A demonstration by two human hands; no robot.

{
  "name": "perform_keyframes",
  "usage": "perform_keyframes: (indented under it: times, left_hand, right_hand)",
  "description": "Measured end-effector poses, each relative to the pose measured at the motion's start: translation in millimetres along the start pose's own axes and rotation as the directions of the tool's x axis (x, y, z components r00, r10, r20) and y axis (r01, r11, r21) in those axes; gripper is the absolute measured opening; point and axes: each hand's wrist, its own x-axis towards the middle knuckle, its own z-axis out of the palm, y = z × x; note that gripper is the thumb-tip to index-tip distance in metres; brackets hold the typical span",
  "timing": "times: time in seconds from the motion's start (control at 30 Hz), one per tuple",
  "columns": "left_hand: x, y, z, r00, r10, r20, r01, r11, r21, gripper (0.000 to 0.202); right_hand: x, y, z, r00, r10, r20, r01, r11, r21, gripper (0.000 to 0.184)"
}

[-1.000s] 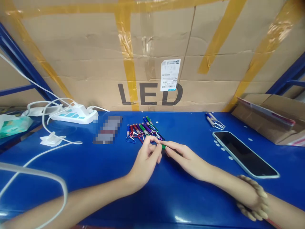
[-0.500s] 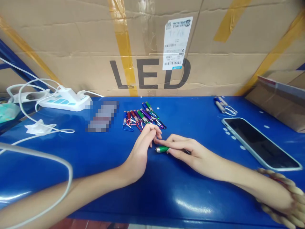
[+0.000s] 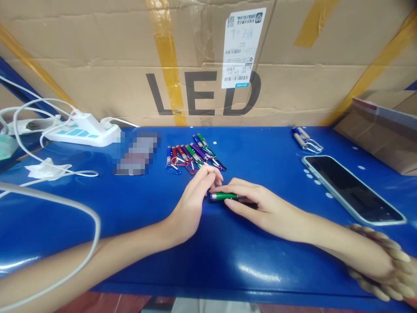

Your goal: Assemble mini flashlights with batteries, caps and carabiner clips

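Observation:
A small green keychain flashlight (image 3: 224, 196) lies level just above the blue table (image 3: 228, 252), pinched between the fingers of my right hand (image 3: 260, 206). My left hand (image 3: 195, 198) rests on the table beside it, fingers bent, with its fingertips at the flashlight's left end. Just behind both hands lies a cluster of several coloured keychain flashlights (image 3: 192, 156) with carabiner clips, in blue, red, green and purple. My right wrist wears a bead bracelet (image 3: 381, 265).
A phone (image 3: 352, 189) lies face up at the right. Two more flashlights (image 3: 304, 139) sit at the back right. A white power strip (image 3: 80, 132) with white cables is at the left. A large cardboard box (image 3: 208, 61) marked LED walls the back.
The camera moved closer and lower. My right hand turned the green flashlight so it lies level, and my left fingers shifted from its top to its left end.

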Motion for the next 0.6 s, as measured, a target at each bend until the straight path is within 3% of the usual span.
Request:
perform_keyframes:
  times: [0.6]
  left_hand:
    - [-0.9, -0.1, 0.8, 1.0, 0.015, -0.006, -0.014, 1.0, 0.01, 0.023]
  right_hand:
    - [0.6, 0.6, -0.1, 0.999, -0.024, 0.027, 0.025, 1.0, -0.013, 0.035]
